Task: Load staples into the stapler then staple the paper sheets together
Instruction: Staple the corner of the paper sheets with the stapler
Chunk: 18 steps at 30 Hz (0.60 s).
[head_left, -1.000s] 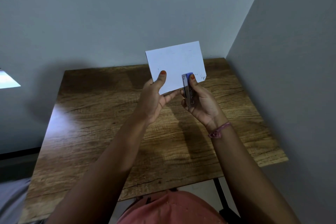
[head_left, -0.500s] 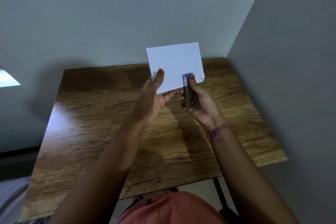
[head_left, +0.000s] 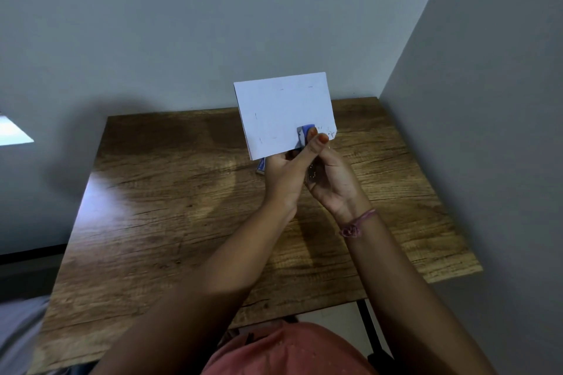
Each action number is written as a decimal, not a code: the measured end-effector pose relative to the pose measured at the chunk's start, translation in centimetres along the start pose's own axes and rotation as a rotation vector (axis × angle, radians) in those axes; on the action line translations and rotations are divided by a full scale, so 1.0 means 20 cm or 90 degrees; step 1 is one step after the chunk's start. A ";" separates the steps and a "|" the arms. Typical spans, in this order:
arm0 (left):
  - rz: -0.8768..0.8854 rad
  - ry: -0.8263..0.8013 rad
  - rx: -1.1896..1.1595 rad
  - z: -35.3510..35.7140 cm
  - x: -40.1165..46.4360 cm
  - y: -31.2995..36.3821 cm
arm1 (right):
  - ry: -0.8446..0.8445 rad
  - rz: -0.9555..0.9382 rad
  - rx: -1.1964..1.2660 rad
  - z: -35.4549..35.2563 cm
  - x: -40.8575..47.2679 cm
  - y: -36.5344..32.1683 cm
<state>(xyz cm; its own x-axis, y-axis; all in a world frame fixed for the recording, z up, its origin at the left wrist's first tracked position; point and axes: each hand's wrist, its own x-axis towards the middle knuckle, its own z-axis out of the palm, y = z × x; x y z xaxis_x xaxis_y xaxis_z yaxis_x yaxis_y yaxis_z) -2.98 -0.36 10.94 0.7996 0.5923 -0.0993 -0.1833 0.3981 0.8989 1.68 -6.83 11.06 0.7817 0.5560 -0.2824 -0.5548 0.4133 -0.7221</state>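
Grey walls (head_left: pixel 213 24) meet in a corner behind a wood-grain table (head_left: pixel 170 222), which fills the middle of the head view; a black table leg (head_left: pixel 370 326) shows below its near edge, beside a salmon-pink garment (head_left: pixel 289 350) at the bottom of the frame. Both hands are raised above the far part of the table, close together and touching; the left hand (head_left: pixel 281 179) is closed around the lower edge of the paper sheets (head_left: pixel 283 112), its thumb reaching across to lie beside the stapler's head; the right hand (head_left: pixel 333 179) is curled around the stapler (head_left: pixel 304 134), thumb pressed on its blue top, with most of the metal body hidden inside the palm. The sheets stand nearly upright, tilted a little, white with several small dark marks near the edges that are too small to identify; the stapler's head sits over the lower right part of the front sheet, near the bottom corner. A pink cord bracelet (head_left: pixel 355 225) circles the right wrist; a small blue box (head_left: pixel 261 166) lies on the table just behind the left hand, partly hidden by the paper; a pale bright patch (head_left: pixel 13 132) shows at the left edge.
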 end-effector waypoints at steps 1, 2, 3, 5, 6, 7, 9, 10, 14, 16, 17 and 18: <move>-0.003 0.017 -0.010 0.01 0.01 0.00 | 0.003 -0.002 -0.004 0.00 0.00 0.00; -0.009 0.033 -0.021 0.02 0.01 0.00 | 0.004 -0.002 -0.008 0.01 0.00 0.00; -0.013 0.044 -0.032 0.02 0.02 -0.01 | 0.007 -0.001 -0.013 0.01 0.00 0.00; -0.020 0.054 -0.056 0.02 0.02 -0.02 | 0.016 -0.003 -0.016 0.01 0.00 0.00; -0.022 0.053 -0.066 0.02 0.02 -0.02 | 0.018 -0.002 -0.018 0.01 0.00 0.01; -0.023 0.051 -0.074 0.02 0.03 -0.02 | 0.020 -0.002 -0.019 0.00 0.01 0.01; -0.030 0.050 -0.088 0.01 0.03 -0.02 | 0.024 0.002 -0.012 0.00 0.02 0.01; -0.035 0.053 -0.095 0.01 0.03 -0.02 | 0.026 0.004 -0.005 0.00 0.03 0.02; -0.062 0.070 -0.130 0.01 0.05 -0.03 | 0.048 0.000 -0.020 0.01 0.05 0.05; -0.078 0.082 -0.143 0.00 0.06 -0.04 | 0.063 -0.001 -0.026 0.02 0.05 0.05; -0.086 0.082 -0.143 0.00 0.06 -0.04 | 0.069 -0.001 -0.030 0.02 0.06 0.06; -0.093 0.078 -0.140 -0.01 0.06 -0.04 | 0.072 -0.004 -0.038 0.02 0.06 0.06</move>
<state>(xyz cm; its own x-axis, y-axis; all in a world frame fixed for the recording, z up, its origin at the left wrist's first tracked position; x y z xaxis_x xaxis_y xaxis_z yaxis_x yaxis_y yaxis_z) -1.93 0.24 10.09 0.7540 0.5922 -0.2842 -0.2007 0.6197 0.7588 1.72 -5.32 10.10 0.8137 0.4675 -0.3454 -0.5351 0.3704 -0.7593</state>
